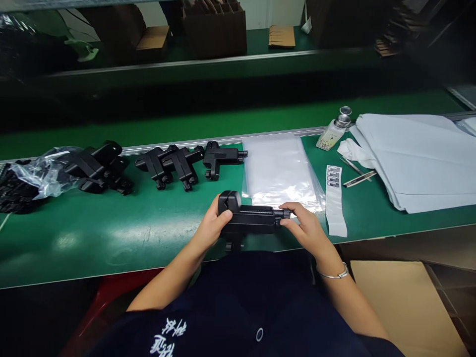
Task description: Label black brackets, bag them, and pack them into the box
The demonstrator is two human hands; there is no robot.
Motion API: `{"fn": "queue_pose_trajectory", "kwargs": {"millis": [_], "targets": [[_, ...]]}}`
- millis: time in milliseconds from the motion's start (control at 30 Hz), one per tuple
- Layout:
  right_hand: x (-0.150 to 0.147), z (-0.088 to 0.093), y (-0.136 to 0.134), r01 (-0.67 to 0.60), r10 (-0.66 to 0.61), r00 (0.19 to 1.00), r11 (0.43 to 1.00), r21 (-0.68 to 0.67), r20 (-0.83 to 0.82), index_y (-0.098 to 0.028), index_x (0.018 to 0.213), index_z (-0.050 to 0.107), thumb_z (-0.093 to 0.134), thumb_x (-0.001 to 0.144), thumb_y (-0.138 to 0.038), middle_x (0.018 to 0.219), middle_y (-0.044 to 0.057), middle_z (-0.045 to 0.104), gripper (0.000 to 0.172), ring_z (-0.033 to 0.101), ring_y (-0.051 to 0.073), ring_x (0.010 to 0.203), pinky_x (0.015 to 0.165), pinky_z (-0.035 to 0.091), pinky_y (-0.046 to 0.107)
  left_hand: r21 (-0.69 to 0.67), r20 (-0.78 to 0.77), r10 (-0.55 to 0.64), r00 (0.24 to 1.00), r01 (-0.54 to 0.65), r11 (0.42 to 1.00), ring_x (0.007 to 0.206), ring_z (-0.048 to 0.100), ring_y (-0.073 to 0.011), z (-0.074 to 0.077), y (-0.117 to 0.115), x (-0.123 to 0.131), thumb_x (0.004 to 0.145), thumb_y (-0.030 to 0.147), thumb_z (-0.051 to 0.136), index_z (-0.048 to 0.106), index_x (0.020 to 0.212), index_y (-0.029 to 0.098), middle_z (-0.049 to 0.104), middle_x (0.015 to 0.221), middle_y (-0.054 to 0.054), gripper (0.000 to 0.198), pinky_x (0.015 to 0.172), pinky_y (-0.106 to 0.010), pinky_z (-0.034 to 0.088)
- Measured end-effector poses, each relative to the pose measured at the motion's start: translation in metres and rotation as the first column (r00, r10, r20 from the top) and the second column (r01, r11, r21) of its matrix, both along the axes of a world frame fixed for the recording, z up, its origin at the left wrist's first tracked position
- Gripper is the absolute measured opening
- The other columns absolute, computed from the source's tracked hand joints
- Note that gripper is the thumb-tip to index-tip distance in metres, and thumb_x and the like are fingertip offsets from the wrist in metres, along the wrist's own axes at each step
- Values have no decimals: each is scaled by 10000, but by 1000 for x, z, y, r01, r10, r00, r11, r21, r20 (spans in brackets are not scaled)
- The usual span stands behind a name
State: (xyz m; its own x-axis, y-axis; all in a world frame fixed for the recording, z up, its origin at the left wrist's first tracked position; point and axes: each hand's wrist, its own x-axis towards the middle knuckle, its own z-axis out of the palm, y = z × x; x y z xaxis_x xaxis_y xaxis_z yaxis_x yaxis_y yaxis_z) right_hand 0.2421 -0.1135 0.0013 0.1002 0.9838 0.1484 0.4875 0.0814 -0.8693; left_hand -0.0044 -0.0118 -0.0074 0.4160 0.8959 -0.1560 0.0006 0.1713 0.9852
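Held up near the table's front edge is a black plastic clamp bracket [256, 219] with a T-shaped body. My left hand [212, 225] is closed around its left end, thumb on the front, just below a rounded head with a pale disc. At the other end, my right hand [305, 225] pinches the small knob [284, 214] between thumb and fingers. Behind it, similar black brackets [223, 157] lie on the green table. A stack of clear plastic bags [277, 168] lies just beyond my right hand.
At right are a label strip [336, 208], tweezers [360, 178], a crumpled tissue [355, 152], a pump bottle [333, 131] and white sheets [427, 163]. More brackets [98, 168] and plastic wrap [50, 171] lie at left. A metal rail [260, 135] runs behind.
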Motion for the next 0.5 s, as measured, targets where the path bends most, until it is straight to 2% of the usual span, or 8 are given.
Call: {"fn": "queue_pose_trajectory", "kwargs": {"millis": [200,367,500], "targets": [[1,-1,0,31,-33,998,997,-65,-44,-252,1071,649,587,914,-436,877,37,682,250,647,226,802,721,529,338,-62,31,25,999,-23,998,802,611,-183,5,-3,3,695,659,751,621,1077,195,654,915,-32,614,689,-273,498],[1,-13,1,64,-86,954,994,-86,-287,-236,1207,606,593,905,-530,901,34,665,421,645,204,821,762,531,336,-129,69,61,996,-52,990,869,644,-202,7,-1,6,716,695,718,621,1104,194,676,967,-43,641,745,-289,517],[-2,-26,3,-4,-74,924,979,-203,-376,-205,901,667,561,892,-647,756,35,690,454,666,207,729,707,539,337,-146,40,119,992,-112,983,871,640,-203,4,1,9,731,737,671,618,1123,198,675,964,-42,668,766,-296,516]]}}
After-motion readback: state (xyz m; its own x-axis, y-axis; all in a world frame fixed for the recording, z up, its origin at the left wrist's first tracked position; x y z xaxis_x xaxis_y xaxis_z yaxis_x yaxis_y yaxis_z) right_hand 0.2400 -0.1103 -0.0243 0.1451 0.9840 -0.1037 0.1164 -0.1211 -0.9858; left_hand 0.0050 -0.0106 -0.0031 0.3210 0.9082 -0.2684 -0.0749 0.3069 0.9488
